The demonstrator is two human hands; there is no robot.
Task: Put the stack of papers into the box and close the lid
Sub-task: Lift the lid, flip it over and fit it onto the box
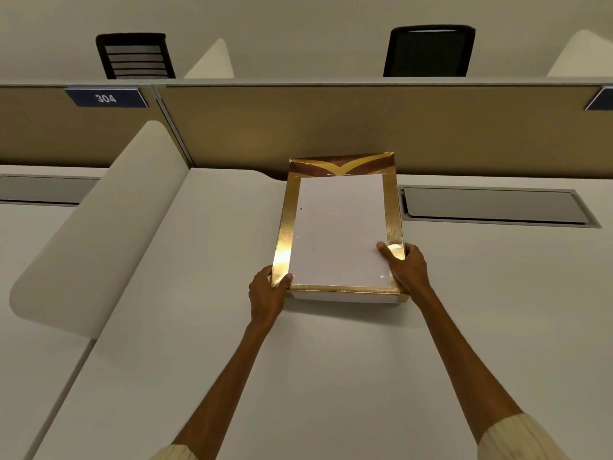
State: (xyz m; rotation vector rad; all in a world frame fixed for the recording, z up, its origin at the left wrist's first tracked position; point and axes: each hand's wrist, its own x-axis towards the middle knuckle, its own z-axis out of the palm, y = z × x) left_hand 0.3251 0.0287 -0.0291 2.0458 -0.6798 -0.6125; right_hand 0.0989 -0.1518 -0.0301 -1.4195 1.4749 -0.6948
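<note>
A gold box [284, 227] rests on the white desk [205, 343], its far end against the partition. Inside its shiny gold walls lies a white stack of papers [341, 227], flat and filling the box. A brown and gold patterned panel [341, 166] rises at the far end; whether it is the lid I cannot tell. My left hand [267, 293] grips the near left corner with the thumb over the rim. My right hand [409, 267] grips the near right corner, its thumb reaching in onto the paper.
A tan partition [331, 127] runs across behind the box. A curved white divider [99, 227] stands to the left. A grey cable hatch [491, 207] is set into the desk right of the box. Two black chairs [428, 51] stand beyond the partition.
</note>
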